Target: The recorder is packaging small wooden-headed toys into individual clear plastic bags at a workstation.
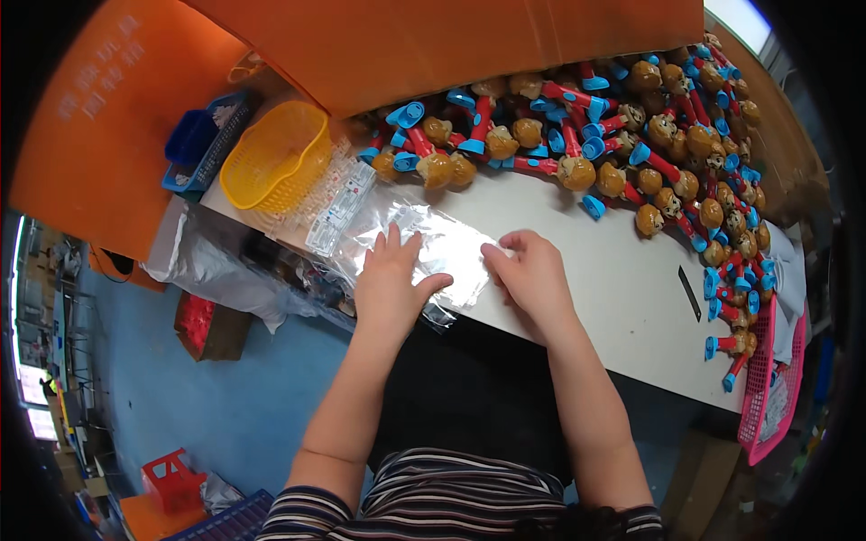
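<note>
A stack of clear, shiny plastic bags (462,257) lies near the front edge of the pale table (600,298). My left hand (388,287) rests flat on its left part, fingers spread and thumb pointing right. At the right edge of the bags, my right hand (534,278) has its fingers curled, with thumb and forefinger pinching the plastic; the fingertips are partly lost in glare. Printed paper sheets (340,209) lie left of the bags, beyond my left hand. Heaped along the back and right are many red-and-blue toys with round brown heads (575,171).
A yellow basket (316,149) stands at the back left, next to blue baskets (214,153). Orange panels (469,45) rise behind the table. A black strip (689,293) lies at the right, and a pink basket (753,419) hangs by the right edge. A red-filled box (216,329) sits below left.
</note>
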A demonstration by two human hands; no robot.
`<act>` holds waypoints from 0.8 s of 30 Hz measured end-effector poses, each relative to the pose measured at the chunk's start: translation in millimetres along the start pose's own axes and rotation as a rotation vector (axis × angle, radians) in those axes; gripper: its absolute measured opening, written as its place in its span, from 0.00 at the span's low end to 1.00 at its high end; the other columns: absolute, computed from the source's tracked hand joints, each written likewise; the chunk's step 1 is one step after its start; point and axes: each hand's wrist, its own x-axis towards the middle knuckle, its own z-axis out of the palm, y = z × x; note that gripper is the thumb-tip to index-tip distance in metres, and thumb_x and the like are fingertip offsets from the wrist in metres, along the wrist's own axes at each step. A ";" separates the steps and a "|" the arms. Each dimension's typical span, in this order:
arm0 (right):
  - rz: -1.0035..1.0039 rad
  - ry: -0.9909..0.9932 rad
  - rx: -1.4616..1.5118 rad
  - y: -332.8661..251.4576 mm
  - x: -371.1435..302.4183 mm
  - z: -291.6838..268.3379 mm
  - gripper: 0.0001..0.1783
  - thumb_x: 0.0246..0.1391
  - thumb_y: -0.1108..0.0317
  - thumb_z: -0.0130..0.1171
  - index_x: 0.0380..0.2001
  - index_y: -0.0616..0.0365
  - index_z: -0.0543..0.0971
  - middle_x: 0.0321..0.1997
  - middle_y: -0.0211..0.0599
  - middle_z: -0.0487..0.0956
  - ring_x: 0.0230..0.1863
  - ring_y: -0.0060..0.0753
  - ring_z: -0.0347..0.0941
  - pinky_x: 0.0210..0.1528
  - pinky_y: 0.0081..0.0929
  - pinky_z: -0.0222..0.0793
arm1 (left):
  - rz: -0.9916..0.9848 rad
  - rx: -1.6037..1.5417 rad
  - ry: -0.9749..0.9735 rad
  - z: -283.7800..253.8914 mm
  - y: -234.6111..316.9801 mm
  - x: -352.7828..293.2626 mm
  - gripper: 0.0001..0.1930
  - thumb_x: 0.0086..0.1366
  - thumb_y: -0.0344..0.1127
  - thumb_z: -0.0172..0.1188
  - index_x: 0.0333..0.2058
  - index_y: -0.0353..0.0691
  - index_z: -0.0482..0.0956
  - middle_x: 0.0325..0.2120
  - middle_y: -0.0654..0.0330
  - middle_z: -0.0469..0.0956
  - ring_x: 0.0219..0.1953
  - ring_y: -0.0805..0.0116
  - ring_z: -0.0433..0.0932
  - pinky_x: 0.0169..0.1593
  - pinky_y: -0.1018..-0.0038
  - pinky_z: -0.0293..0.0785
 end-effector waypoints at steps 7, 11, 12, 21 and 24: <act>-0.329 0.024 -0.119 -12.8 -0.4 3.9 0.15 0.55 0.63 0.65 0.35 0.69 0.82 0.24 0.38 0.80 0.24 0.28 0.73 0.30 0.25 0.70 | 0.016 -0.167 0.106 17.9 -11.0 -4.4 0.16 0.61 0.42 0.65 0.45 0.44 0.83 0.55 0.45 0.74 0.61 0.41 0.68 0.64 0.50 0.61; -0.381 0.160 -0.034 -4.9 -13.7 0.5 0.18 0.56 0.61 0.64 0.40 0.68 0.81 0.30 0.42 0.82 0.27 0.29 0.74 0.32 0.26 0.71 | 0.041 -0.440 0.203 11.9 2.8 -1.0 0.12 0.65 0.39 0.62 0.45 0.43 0.84 0.52 0.48 0.77 0.60 0.41 0.70 0.66 0.47 0.55; -0.410 0.298 -0.098 -8.2 -18.0 0.7 0.19 0.57 0.60 0.63 0.42 0.68 0.81 0.30 0.41 0.81 0.28 0.28 0.74 0.31 0.25 0.70 | 0.040 -0.438 0.202 8.1 4.4 -0.4 0.12 0.65 0.39 0.62 0.45 0.43 0.84 0.52 0.48 0.77 0.60 0.41 0.70 0.66 0.47 0.55; 0.032 -0.192 0.355 -24.2 -25.6 -6.4 0.19 0.59 0.58 0.63 0.43 0.66 0.80 0.41 0.33 0.78 0.34 0.21 0.72 0.29 0.21 0.68 | 0.043 -0.501 0.106 2.9 12.9 -5.9 0.14 0.66 0.40 0.60 0.47 0.45 0.83 0.56 0.46 0.74 0.62 0.39 0.67 0.67 0.47 0.53; -0.143 -0.138 0.181 -13.4 -21.7 -0.6 0.15 0.57 0.62 0.65 0.37 0.66 0.82 0.41 0.33 0.77 0.34 0.20 0.71 0.32 0.19 0.67 | 0.057 -0.462 0.083 4.2 14.5 -10.2 0.14 0.66 0.41 0.60 0.47 0.45 0.83 0.57 0.46 0.73 0.62 0.38 0.67 0.66 0.46 0.55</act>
